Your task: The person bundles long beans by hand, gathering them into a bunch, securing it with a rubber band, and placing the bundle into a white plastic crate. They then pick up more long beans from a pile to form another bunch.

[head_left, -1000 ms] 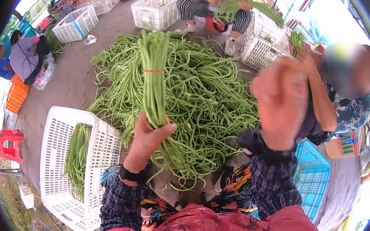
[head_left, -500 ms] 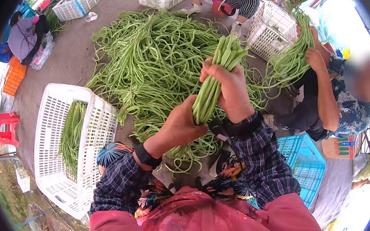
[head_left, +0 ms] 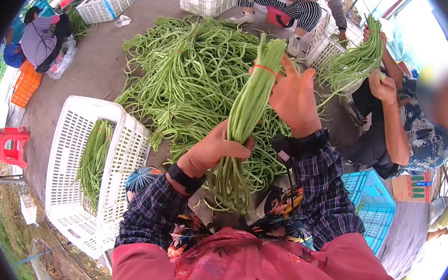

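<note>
A bundle of long beans [head_left: 248,105] stands tilted in front of me, its cut ends up and its loose tails hanging down. My left hand [head_left: 211,150] is wrapped round its lower half. Near the top, a red rubber band [head_left: 266,69] circles the stems. My right hand [head_left: 296,99] is beside the band with its fingers stretched out; some fingertips are hidden behind the bundle. Beyond both hands lies a big heap of loose long beans [head_left: 186,74] on the ground.
To the left stands a white crate [head_left: 59,173] with banded beans [head_left: 95,162] inside. A blue crate [head_left: 374,215] is at my right. A co-worker [head_left: 420,128] on the right holds beans [head_left: 353,59]. Another person [head_left: 303,5] sits at the back by a white crate [head_left: 206,0]. A red stool [head_left: 12,148] stands far left.
The red band now shows round the bundle's top. My right hand has let go its wrapped grip and spread its fingers. The bundle is more upright, with its tails in view.
</note>
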Demonstrator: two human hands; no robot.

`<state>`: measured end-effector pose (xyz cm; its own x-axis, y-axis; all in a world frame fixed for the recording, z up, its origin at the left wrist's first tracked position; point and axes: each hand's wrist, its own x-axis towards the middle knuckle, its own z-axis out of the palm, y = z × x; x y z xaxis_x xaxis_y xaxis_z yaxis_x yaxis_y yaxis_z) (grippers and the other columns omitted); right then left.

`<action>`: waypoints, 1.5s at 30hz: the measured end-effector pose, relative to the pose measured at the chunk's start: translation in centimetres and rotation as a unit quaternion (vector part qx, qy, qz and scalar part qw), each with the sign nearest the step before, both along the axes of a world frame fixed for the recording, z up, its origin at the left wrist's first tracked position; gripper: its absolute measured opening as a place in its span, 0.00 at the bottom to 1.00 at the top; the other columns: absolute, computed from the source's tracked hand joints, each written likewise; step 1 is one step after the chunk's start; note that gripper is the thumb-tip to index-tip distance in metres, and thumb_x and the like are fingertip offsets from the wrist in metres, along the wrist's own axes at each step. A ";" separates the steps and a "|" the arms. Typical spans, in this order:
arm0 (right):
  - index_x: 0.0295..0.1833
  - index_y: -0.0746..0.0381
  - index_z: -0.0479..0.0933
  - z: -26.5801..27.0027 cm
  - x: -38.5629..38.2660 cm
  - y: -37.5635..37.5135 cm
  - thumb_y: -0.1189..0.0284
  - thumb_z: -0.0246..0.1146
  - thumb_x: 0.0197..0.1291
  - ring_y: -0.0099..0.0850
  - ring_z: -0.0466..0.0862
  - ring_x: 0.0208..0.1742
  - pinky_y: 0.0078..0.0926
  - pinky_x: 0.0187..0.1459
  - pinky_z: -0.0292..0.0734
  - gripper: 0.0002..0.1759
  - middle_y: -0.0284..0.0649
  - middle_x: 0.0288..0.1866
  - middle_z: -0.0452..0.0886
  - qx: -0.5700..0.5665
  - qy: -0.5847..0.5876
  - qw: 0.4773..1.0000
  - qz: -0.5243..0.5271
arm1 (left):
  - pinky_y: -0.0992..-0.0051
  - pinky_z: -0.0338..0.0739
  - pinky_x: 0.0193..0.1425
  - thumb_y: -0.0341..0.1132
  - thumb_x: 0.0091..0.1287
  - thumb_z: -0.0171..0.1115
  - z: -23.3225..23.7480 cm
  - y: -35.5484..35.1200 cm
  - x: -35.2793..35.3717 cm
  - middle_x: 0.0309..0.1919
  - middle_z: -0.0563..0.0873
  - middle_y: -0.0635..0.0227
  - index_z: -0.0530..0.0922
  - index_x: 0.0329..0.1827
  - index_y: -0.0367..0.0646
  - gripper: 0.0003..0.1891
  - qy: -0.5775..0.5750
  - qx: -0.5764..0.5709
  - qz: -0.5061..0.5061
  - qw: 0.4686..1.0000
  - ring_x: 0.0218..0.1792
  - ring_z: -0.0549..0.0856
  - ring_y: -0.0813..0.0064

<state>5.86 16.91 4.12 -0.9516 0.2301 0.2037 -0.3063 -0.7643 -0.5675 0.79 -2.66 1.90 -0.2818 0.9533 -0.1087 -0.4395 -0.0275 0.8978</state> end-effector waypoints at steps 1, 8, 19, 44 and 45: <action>0.68 0.56 0.53 0.1 0.1 -0.7 0.51 0.52 0.64 0.42 0.75 0.57 0.39 0.57 0.71 0.33 0.50 0.62 0.68 0.012 -0.009 1.000 0.015 | 0.79 0.69 0.32 0.30 0.44 0.67 0.0 -0.3 -0.1 0.26 0.74 0.70 0.66 0.59 0.40 0.34 -0.080 0.047 -0.039 0.995 0.26 0.74 0.79; 0.66 0.64 0.59 0.4 1.0 -4.5 0.69 0.61 0.58 0.36 0.78 0.51 0.32 0.52 0.75 0.32 0.47 0.52 0.76 0.117 0.020 0.990 0.078 | 0.73 0.71 0.34 0.40 0.47 0.69 -1.2 0.0 0.6 0.28 0.76 0.64 0.66 0.60 0.36 0.36 -0.233 0.126 -0.199 0.943 0.26 0.76 0.72; 0.55 0.64 0.67 -0.6 1.2 -1.3 0.82 0.65 0.54 0.20 0.78 0.41 0.18 0.43 0.74 0.23 0.31 0.38 0.78 0.252 -0.103 0.953 -0.134 | 0.73 0.64 0.63 0.45 0.66 0.58 -3.8 1.7 -2.2 0.56 0.74 0.61 0.63 0.63 0.34 0.29 0.201 -0.056 0.169 0.963 0.58 0.71 0.73; 0.62 0.66 0.60 6.5 2.5 -5.9 0.69 0.64 0.58 0.36 0.72 0.54 0.40 0.55 0.70 0.30 0.46 0.54 0.71 0.282 0.009 0.941 -0.184 | 0.71 0.76 0.50 0.32 0.45 0.70 -1.0 4.0 1.8 0.40 0.80 0.59 0.66 0.55 0.41 0.32 0.335 0.096 0.310 0.885 0.44 0.82 0.64; 0.64 0.65 0.58 7.1 2.7 -6.2 0.65 0.64 0.58 0.37 0.70 0.57 0.42 0.57 0.68 0.33 0.47 0.57 0.68 0.283 0.040 0.944 -0.163 | 0.71 0.76 0.49 0.32 0.45 0.70 -0.7 3.7 1.7 0.39 0.80 0.60 0.67 0.54 0.41 0.31 0.337 0.118 0.308 0.882 0.43 0.82 0.64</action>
<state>8.55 10.70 11.19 -0.8254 0.3418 0.4493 -0.5318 -0.2038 -0.8220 2.45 1.08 1.16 -0.6798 0.5699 0.4616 0.3550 -0.2952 0.8871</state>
